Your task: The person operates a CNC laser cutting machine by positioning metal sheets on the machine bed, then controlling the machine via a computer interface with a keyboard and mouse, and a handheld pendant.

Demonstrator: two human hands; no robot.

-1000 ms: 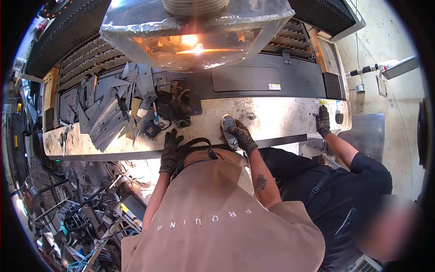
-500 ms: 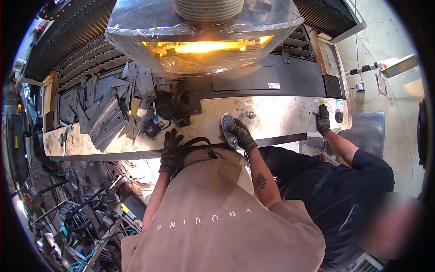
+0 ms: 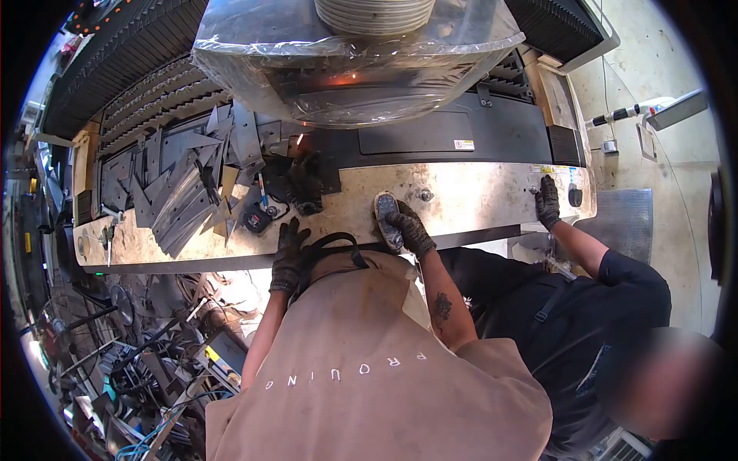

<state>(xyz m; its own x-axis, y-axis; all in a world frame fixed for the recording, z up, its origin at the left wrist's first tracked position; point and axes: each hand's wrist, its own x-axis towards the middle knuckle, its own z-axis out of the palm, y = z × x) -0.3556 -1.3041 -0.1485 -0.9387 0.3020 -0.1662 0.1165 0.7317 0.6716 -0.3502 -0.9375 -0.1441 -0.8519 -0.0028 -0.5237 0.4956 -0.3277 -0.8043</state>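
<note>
My left hand point(image 3: 287, 257), in a dark grey work glove, rests at the front edge of the pale worktop point(image 3: 477, 201) with its fingers apart and nothing in it. A dark coiled strap point(image 3: 338, 238) lies right beside it. My gloved right hand point(image 3: 413, 232) is closed around an oval grey handheld device point(image 3: 387, 219) with a light rim, perhaps a remote control. The device stands at the worktop's front edge. Beyond my left hand are a black tape measure point(image 3: 255, 218), a blue-and-white marker point(image 3: 264, 190) and a pair of dark gloves point(image 3: 306, 184).
Cut metal plates point(image 3: 184, 200) are heaped on the left. A plastic-wrapped machine hood point(image 3: 357, 77) hangs over the back, with small orange sparks near it. At right stands a co-worker point(image 3: 561, 330), one gloved hand point(image 3: 547, 203) on the worktop. Scrap point(image 3: 138, 384) fills the lower left.
The bright yellow glow under the hood has dropped to a small red-orange spot, and a spark shows left of it. The hood appears slightly further right. Both my hands are still.
</note>
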